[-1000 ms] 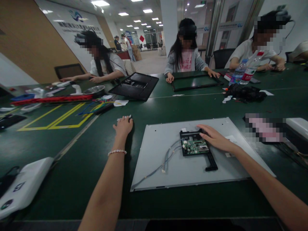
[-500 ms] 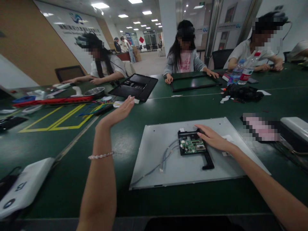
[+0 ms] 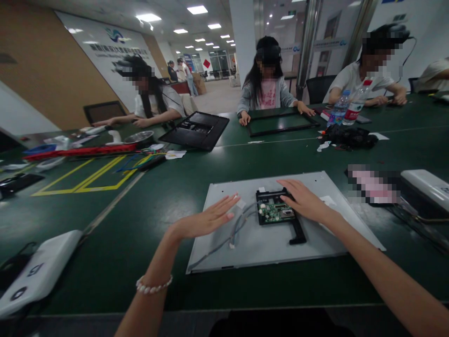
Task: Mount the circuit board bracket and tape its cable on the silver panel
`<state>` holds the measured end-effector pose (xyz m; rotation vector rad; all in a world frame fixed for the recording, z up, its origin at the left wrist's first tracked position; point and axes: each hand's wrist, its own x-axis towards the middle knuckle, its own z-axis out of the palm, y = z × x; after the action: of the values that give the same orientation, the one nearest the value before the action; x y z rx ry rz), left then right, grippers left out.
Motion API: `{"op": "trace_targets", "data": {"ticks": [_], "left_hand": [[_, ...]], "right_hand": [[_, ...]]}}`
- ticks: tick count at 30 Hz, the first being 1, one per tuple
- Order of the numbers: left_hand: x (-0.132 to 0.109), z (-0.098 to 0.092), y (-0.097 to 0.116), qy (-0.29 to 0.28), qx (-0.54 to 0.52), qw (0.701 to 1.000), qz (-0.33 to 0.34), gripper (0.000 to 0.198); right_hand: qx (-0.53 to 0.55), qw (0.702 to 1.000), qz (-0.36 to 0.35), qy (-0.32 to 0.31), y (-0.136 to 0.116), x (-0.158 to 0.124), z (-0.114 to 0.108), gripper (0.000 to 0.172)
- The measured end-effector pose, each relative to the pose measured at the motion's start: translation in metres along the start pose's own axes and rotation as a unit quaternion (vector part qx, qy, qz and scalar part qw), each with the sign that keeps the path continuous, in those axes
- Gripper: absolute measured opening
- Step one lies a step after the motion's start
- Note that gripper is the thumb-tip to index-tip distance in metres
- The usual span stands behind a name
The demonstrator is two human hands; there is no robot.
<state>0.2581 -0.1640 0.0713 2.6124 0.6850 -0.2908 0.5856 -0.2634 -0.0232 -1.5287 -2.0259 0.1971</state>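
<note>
A flat grey-white metal panel [image 3: 242, 255] lies on the table in front of me. On it sits a black bracket [image 3: 298, 232] carrying a green circuit board [image 3: 275, 213]. Grey cables [image 3: 219, 249] run from the board towards the panel's near left corner. My right hand [image 3: 307, 201] is open, fingers stretched, resting at the bracket's upper right corner with the thumb apart. Over the panel's left part hovers my left hand [image 3: 205, 220], open with fingers extended. A small white piece, perhaps tape [image 3: 240, 202], appears to cling to its fingertips.
Across the table a person's hands touch a black frame [image 3: 280, 131]. A black back cover [image 3: 196, 131] lies left of it. Bottles [image 3: 356, 105] and a black heap [image 3: 354, 136] are at right. White devices [image 3: 42, 269] flank me on both sides.
My left hand has come back from the far side, moving right and down over the panel, with the white piece at its fingertips. My right hand stays at the bracket.
</note>
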Motion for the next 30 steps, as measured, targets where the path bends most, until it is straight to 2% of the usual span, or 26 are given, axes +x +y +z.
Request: {"op": "trace_targets", "data": {"ticks": [8, 14, 22, 30], "left_hand": [[-0.02, 0.016, 0.017, -0.029, -0.023, 0.999, 0.028, 0.055], [-0.02, 0.042, 0.014, -0.049, -0.01, 0.999, 0.004, 0.06], [-0.021, 0.05, 0.019, -0.033, 0.015, 0.999, 0.011, 0.06], [-0.022, 0.056, 0.021, 0.016, 0.012, 0.999, 0.026, 0.065]], "right_hand": [[-0.036, 0.999, -0.006, -0.028, 0.0, -0.002, 0.001, 0.057], [-0.065, 0.997, -0.018, -0.029, -0.001, -0.001, 0.002, 0.056], [-0.081, 0.996, -0.017, -0.036, -0.004, -0.002, 0.0, 0.053], [-0.08, 0.996, -0.018, -0.037, 0.0, -0.002, 0.002, 0.054]]}}
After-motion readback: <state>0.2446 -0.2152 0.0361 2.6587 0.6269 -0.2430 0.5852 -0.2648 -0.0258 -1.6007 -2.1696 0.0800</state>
